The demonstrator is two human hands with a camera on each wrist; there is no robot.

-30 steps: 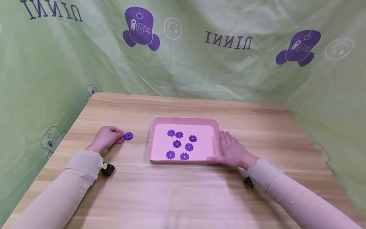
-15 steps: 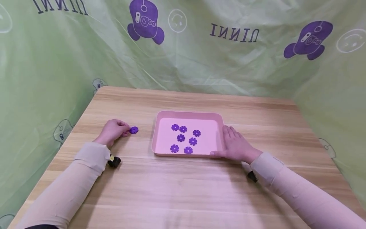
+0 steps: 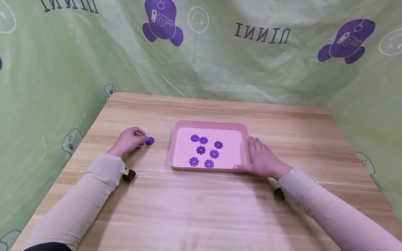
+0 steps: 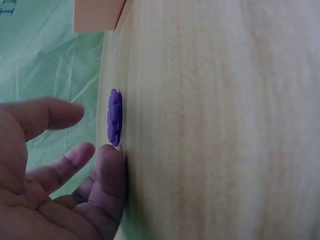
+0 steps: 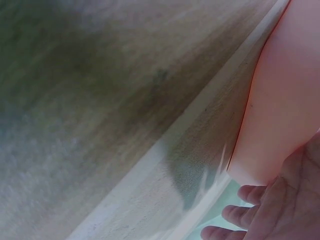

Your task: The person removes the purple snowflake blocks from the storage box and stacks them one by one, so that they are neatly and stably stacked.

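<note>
At the left of the table, my left hand (image 3: 129, 141) is beside a small purple notched disc (image 3: 149, 141). In the left wrist view this disc (image 4: 114, 117) looks double, like two flat discs one on the other. Thumb and index finger are spread apart, and the lowest fingertip (image 4: 111, 167) is at the disc's edge. My right hand (image 3: 263, 160) rests against the right side of a pink tray (image 3: 208, 124), fingers fairly straight, thumb along the front corner. Several purple discs (image 3: 201, 150) lie flat and scattered in the tray.
The wooden table (image 3: 188, 209) carries all of this. A green printed curtain (image 3: 201, 69) encloses its back and sides. Black wrist cameras hang under both sleeves, the left one (image 3: 129, 175) close above the tabletop.
The head view has shifted a little. My left fingers pinched the purple disc earlier; now they are parted beside it. The right hand keeps its place against the tray.
</note>
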